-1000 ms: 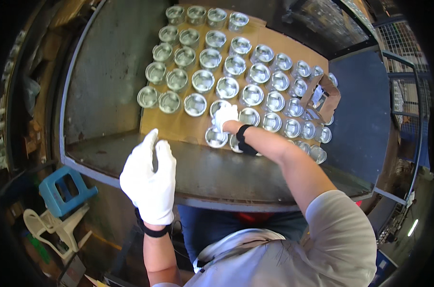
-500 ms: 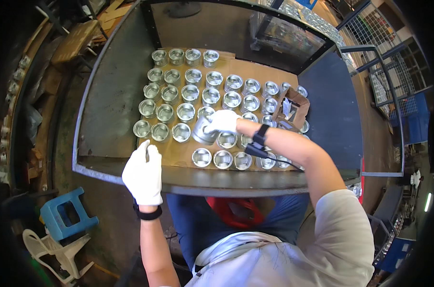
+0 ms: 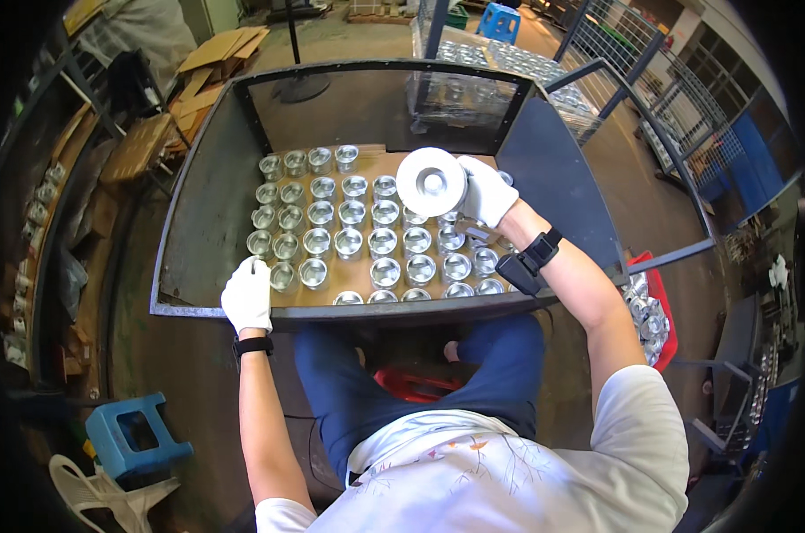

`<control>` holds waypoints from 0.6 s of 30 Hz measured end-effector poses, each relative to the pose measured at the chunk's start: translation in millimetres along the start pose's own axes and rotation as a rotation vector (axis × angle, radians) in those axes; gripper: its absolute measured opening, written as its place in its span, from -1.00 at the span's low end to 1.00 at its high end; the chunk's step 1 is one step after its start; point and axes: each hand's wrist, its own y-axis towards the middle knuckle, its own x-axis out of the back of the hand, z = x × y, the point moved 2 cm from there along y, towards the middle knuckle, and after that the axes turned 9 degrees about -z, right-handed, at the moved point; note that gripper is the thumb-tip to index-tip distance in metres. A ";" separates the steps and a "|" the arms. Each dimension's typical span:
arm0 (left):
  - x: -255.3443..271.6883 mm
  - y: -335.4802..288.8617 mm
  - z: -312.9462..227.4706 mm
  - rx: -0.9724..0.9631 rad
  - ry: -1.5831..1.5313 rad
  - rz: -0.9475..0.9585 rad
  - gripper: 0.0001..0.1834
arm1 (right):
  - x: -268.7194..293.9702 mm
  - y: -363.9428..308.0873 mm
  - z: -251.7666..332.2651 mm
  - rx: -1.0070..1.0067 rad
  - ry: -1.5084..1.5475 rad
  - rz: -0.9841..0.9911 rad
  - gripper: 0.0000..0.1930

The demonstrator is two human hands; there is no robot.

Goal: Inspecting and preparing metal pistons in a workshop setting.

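My right hand (image 3: 486,194), in a white glove, grips a metal piston (image 3: 404,184) by its side and holds it up over the others. Its round end with a recessed centre faces me. Standing in rows on a cardboard sheet (image 3: 331,298) are several more silver pistons (image 3: 349,242), their hollow ends up. My gloved left hand (image 3: 247,298) is at the near left rim of the dark metal bin (image 3: 189,310), beside the closest pistons. It holds nothing, with its fingers loosely extended. Part of a small cardboard box (image 3: 475,231) shows behind my right wrist.
High dark walls (image 3: 553,169) enclose the pistons. A red crate (image 3: 662,311) of metal parts stands right of the bin. On the floor at left are a blue stool (image 3: 134,435) and a broken-looking white plastic chair (image 3: 96,497). Wrapped stacks of parts (image 3: 509,67) lie beyond.
My right hand has lifted the piston from the rows, up and to the right, and turned its end toward me. My left hand has shifted slightly left. The view has tilted up.
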 end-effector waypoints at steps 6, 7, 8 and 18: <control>-9.4 -19.7 -55.1 0.318 -1.055 0.199 -0.68 | 37.4 -22.0 -8.4 -0.104 0.252 0.200 -0.69; 2.8 -27.0 -86.2 0.324 -1.106 0.279 -0.67 | 37.7 -29.9 -8.2 -0.103 0.258 0.194 -0.69; -1.5 -34.1 -97.0 0.360 -1.183 0.374 -0.66 | 25.5 -40.4 -8.0 -0.082 0.275 0.200 -0.71; 5.8 -95.1 -246.3 0.831 -2.101 1.410 -0.40 | 37.7 -67.4 -74.8 0.036 0.455 0.139 -0.72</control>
